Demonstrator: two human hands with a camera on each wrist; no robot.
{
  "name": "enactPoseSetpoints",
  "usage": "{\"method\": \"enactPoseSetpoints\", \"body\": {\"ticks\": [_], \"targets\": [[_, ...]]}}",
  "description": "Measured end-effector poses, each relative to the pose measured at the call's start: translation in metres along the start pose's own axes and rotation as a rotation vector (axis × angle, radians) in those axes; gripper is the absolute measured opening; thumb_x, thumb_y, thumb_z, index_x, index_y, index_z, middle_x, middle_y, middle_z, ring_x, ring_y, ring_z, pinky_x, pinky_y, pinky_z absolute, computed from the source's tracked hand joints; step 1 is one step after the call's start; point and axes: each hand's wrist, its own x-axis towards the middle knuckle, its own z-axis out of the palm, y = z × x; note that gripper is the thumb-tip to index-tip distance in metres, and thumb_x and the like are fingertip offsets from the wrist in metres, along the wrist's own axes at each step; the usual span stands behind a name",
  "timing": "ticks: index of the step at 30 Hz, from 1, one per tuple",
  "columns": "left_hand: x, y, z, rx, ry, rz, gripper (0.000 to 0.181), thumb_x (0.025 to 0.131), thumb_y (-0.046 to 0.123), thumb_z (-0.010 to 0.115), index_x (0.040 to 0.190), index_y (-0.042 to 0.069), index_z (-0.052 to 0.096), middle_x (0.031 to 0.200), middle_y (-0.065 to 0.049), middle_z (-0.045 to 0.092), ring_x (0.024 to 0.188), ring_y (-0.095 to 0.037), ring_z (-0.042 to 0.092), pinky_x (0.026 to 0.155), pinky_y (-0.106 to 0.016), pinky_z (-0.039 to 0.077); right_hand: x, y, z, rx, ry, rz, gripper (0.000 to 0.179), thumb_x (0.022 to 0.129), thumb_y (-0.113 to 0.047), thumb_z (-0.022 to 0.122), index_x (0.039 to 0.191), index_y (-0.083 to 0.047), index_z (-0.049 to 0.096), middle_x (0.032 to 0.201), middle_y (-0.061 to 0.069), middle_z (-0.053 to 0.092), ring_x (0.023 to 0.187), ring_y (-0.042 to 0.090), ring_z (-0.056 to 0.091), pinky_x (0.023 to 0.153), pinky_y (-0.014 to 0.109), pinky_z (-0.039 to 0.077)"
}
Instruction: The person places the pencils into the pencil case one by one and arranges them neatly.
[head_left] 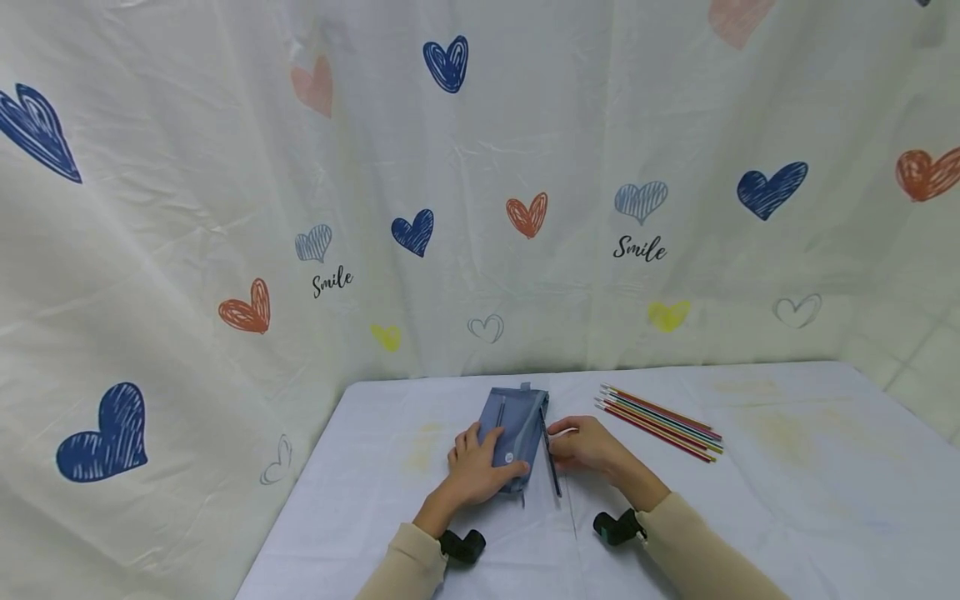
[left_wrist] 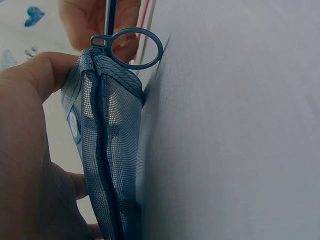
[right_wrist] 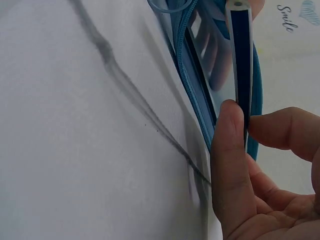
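Observation:
A blue zip pencil case (head_left: pixel 521 425) with mesh sides lies on the table. My left hand (head_left: pixel 476 471) holds it from above, thumb at its near end and fingers spread across the top. At that end hangs a round zip pull (left_wrist: pixel 137 48). Between thumb and fingertips, my right hand (head_left: pixel 588 446) pinches a dark blue striped pencil (right_wrist: pixel 243 55) alongside the case's right edge. There the zip (right_wrist: pixel 182 65) is undone, and the inside shows in the right wrist view. Whether the pencil's far tip is inside the case, I cannot tell.
Several coloured pencils (head_left: pixel 658 423) lie in a loose row to the right of my right hand. A white cloth covers the table (head_left: pixel 750 500). Behind its far edge hangs a white curtain (head_left: pixel 570 125) printed with hearts.

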Motion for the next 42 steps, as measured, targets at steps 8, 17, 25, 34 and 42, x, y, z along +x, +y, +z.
{"method": "enactPoseSetpoints", "body": {"ticks": [8,17,25,34,42], "targets": [[0.004,-0.002,0.003,0.001,-0.003,-0.011,0.091,0.086,0.068,0.062,0.158,0.017,0.039,0.167,-0.02,0.017,0.151,-0.039,0.017,0.115,-0.065,0.018,0.014,-0.003,0.011,0.022,0.048,0.048,0.041,0.091,-0.002,0.067,0.129,0.01,0.06,0.102,0.017,0.07,0.074,0.014,0.068,0.071,0.032,0.061],[0.004,-0.001,0.001,-0.006,0.007,-0.012,0.09,0.086,0.068,0.062,0.158,0.017,0.04,0.167,-0.021,0.018,0.149,-0.039,0.018,0.114,-0.065,0.018,0.028,-0.008,0.018,0.033,0.089,0.071,0.038,0.089,0.0,0.069,0.125,0.01,0.062,0.097,0.015,0.071,0.069,0.014,0.071,0.07,0.031,0.061],[0.0,0.003,-0.001,-0.019,0.009,0.006,0.091,0.086,0.066,0.063,0.156,0.012,0.042,0.164,-0.025,0.02,0.147,-0.042,0.021,0.111,-0.067,0.019,0.033,-0.008,0.023,0.053,0.102,0.102,0.038,0.089,0.002,0.069,0.125,0.011,0.06,0.095,0.017,0.071,0.068,0.013,0.071,0.069,0.03,0.062],[-0.001,0.004,0.0,-0.019,0.004,-0.012,0.087,0.088,0.062,0.064,0.157,0.013,0.041,0.165,-0.024,0.019,0.148,-0.042,0.019,0.113,-0.066,0.018,0.037,-0.01,0.032,0.069,0.103,0.094,0.038,0.09,0.003,0.069,0.124,0.014,0.056,0.096,0.017,0.067,0.066,0.013,0.07,0.068,0.029,0.061],[-0.005,0.008,-0.006,-0.018,-0.004,0.0,0.089,0.088,0.063,0.063,0.157,0.012,0.04,0.164,-0.026,0.02,0.148,-0.042,0.02,0.111,-0.067,0.02,0.037,-0.012,0.037,0.075,0.113,0.091,0.029,0.092,0.004,0.067,0.117,0.012,0.057,0.089,0.014,0.066,0.065,0.013,0.07,0.067,0.029,0.061]]}}
